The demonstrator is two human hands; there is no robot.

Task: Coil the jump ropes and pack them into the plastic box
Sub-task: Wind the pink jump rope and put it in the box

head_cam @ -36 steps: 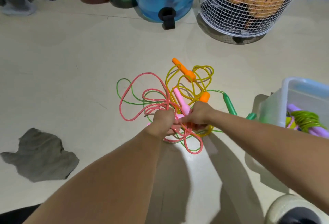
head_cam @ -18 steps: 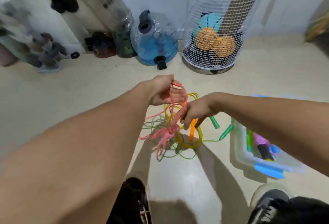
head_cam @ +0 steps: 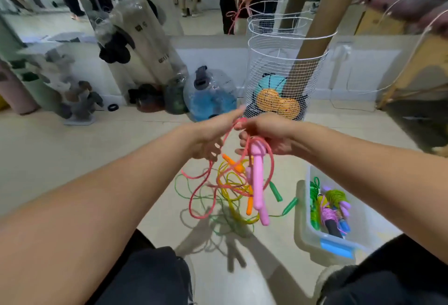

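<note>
While earlier floorward, pink rope (head_cam: 257,174) aloft.

Both forearms are bare, with no sleeve, watch or ring showing at the left hand (head_cam: 213,135) or the right hand (head_cam: 269,135). Below the hands, dark black trousers (head_cam: 150,278) cover both legs. A white-soled dark shoe (head_cam: 332,273) sits beneath the right forearm.
</note>
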